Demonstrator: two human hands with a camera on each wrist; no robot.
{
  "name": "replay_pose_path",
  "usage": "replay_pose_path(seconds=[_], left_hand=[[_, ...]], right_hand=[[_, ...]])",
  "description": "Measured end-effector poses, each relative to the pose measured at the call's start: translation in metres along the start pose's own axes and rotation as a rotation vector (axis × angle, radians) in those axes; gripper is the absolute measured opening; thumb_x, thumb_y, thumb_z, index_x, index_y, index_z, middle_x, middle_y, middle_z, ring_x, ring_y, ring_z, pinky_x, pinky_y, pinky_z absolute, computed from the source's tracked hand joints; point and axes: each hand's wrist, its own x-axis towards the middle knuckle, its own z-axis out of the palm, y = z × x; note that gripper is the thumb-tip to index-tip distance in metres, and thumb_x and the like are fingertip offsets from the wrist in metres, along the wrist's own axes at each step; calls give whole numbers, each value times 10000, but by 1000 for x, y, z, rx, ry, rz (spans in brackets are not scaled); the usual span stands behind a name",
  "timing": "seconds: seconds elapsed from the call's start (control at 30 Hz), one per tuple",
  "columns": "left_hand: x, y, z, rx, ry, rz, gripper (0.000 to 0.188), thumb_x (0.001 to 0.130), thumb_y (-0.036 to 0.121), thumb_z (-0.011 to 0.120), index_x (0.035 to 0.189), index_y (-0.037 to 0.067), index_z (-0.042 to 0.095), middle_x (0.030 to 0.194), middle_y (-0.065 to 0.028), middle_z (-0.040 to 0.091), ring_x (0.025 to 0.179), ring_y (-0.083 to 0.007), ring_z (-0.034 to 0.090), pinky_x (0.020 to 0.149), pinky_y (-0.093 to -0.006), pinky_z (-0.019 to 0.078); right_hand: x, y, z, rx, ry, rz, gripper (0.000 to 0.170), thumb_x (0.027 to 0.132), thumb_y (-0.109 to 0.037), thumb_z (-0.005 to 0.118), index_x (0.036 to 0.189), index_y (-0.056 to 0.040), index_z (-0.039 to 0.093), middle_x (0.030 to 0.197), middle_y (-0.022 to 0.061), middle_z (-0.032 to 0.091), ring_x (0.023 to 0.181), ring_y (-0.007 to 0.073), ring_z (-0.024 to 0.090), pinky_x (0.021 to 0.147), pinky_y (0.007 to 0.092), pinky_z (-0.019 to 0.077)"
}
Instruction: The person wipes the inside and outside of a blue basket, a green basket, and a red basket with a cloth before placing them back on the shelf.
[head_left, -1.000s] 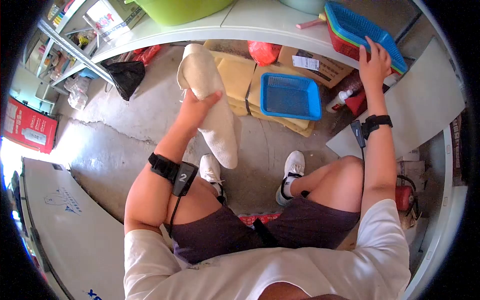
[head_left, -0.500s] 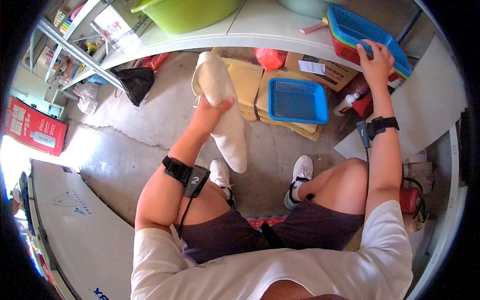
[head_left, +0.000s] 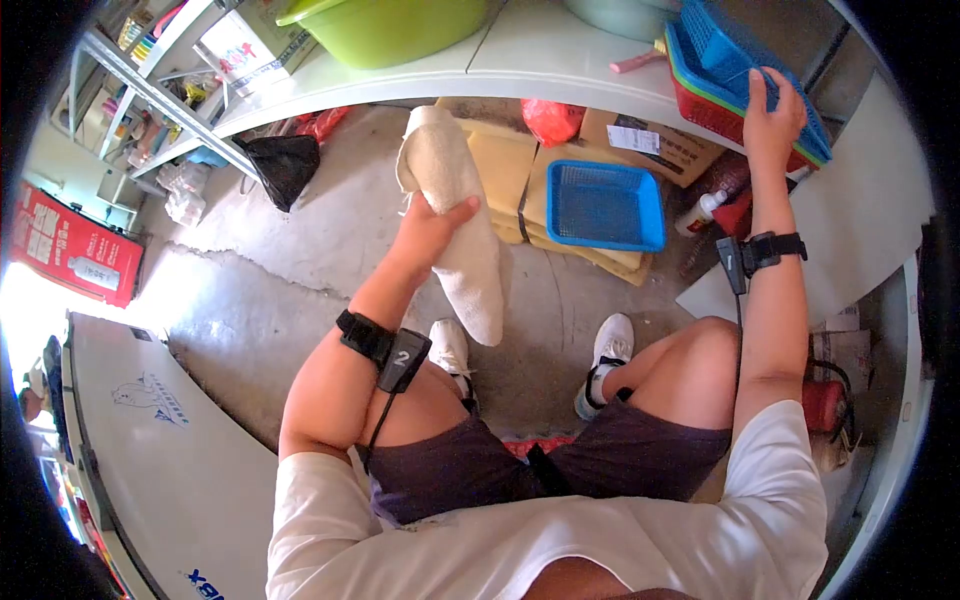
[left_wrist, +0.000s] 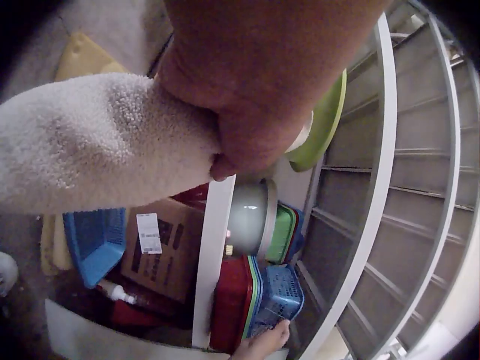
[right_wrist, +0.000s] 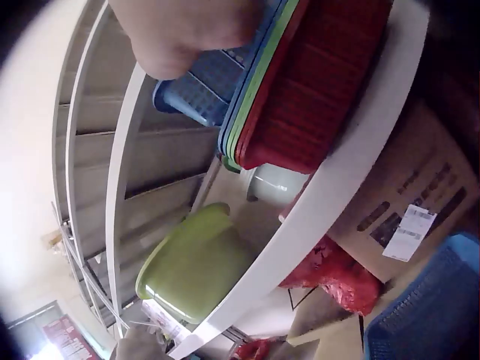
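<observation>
My left hand (head_left: 432, 232) grips a rolled cream towel (head_left: 465, 270) around its middle, the roll hanging above the floor. In the left wrist view the towel's (left_wrist: 97, 142) fluffy pile fills the left side. At the far right, the right hand (head_left: 775, 122) pinches the near edge of a blue plastic basket (head_left: 722, 48). That basket sits tilted, its far end raised out of a stack of blue, green and red baskets (head_left: 700, 108) on the shelf. In the right wrist view the hand (right_wrist: 191, 34) partly hides the tilted basket (right_wrist: 196, 94).
Another blue basket (head_left: 605, 207) lies on folded yellow cardboard (head_left: 498, 165) on the floor. Beside it are a cardboard box (head_left: 680, 155), a red bag (head_left: 553, 122) and a white bottle (head_left: 702, 212). A green basin (head_left: 400, 30) stands on the white shelf (head_left: 540, 60).
The top blue basket has tilted up out of the stack under the right hand. The left hand keeps its hold on the towel. The head view has shifted slightly.
</observation>
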Motion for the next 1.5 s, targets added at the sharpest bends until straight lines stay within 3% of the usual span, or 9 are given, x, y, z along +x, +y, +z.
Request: replay_pose_path(seconds=[0.3, 0.6, 0.7, 0.83, 1.1, 1.2, 1.3, 1.4, 1.5], left_hand=[[3, -4, -1, -62, -24, 25, 548, 837, 203, 682, 1267, 13, 401, 1120, -138, 574, 988, -262, 600, 845, -387, 515], [0, 12, 0, -683, -199, -188, 430, 896, 253, 593, 1224, 14, 450, 1110, -144, 593, 982, -269, 613, 870, -422, 514], [3, 8, -8, -812, -213, -222, 383, 924, 267, 546, 1193, 4, 468, 1076, -145, 613, 979, -272, 616, 895, -429, 501], [1, 5, -13, -740, -226, -211, 375, 899, 211, 594, 1188, 6, 470, 1075, -136, 615, 939, -261, 631, 847, -419, 527], [-6, 0, -9, -510, -203, -201, 318, 883, 159, 609, 1132, -5, 497, 1024, -119, 623, 904, -244, 640, 814, -374, 550], [6, -6, -13, -550, -68, -221, 333, 854, 102, 614, 1143, -8, 489, 1018, -125, 616, 906, -254, 634, 823, -397, 542], [10, -2, -21, -587, 153, -53, 367, 813, 50, 623, 1144, -20, 481, 1043, -134, 596, 922, -262, 619, 828, -403, 536], [10, 5, -21, -367, 442, 277, 471, 750, 31, 654, 1168, -59, 457, 1060, -152, 580, 918, -255, 613, 792, -367, 527], [7, 6, -20, -57, 520, 475, 488, 725, 91, 711, 1126, -84, 494, 1046, -165, 595, 925, -249, 605, 796, -348, 496]], right_hand=[[-1, -75, -44, 191, 205, -302, 244, 886, -319, 597, 1015, -113, 620, 1033, 82, 589, 1024, 272, 491, 934, 389, 309], [-62, -176, -107, 466, -342, -719, 266, 757, -463, 638, 921, -255, 610, 960, -31, 543, 959, 189, 508, 821, 398, 270], [-79, -192, -114, 480, -309, -822, 267, 813, -425, 630, 961, -203, 614, 929, -37, 542, 942, 199, 494, 917, 385, 294], [-98, -199, -116, 545, -349, -823, 293, 750, -396, 691, 968, -216, 616, 946, -49, 558, 951, 176, 484, 982, 407, 253], [-84, -187, -109, 581, -441, -809, 309, 746, -381, 676, 989, -198, 622, 947, -27, 552, 937, 195, 489, 862, 409, 258], [-82, -186, -103, 548, -548, -778, 334, 691, -362, 702, 963, -197, 598, 986, -21, 546, 959, 194, 516, 808, 434, 287], [-90, -186, -96, 501, -746, -718, 335, 714, -309, 700, 995, -160, 596, 1009, 10, 555, 960, 230, 536, 818, 424, 329], [-110, -178, -87, 455, -1023, -572, 342, 745, -280, 686, 1035, -122, 596, 1039, 56, 570, 978, 282, 552, 827, 418, 391], [-118, -173, -86, 437, -1311, -432, 364, 772, -296, 672, 1064, -94, 593, 1036, 94, 585, 1012, 313, 554, 843, 415, 428]])
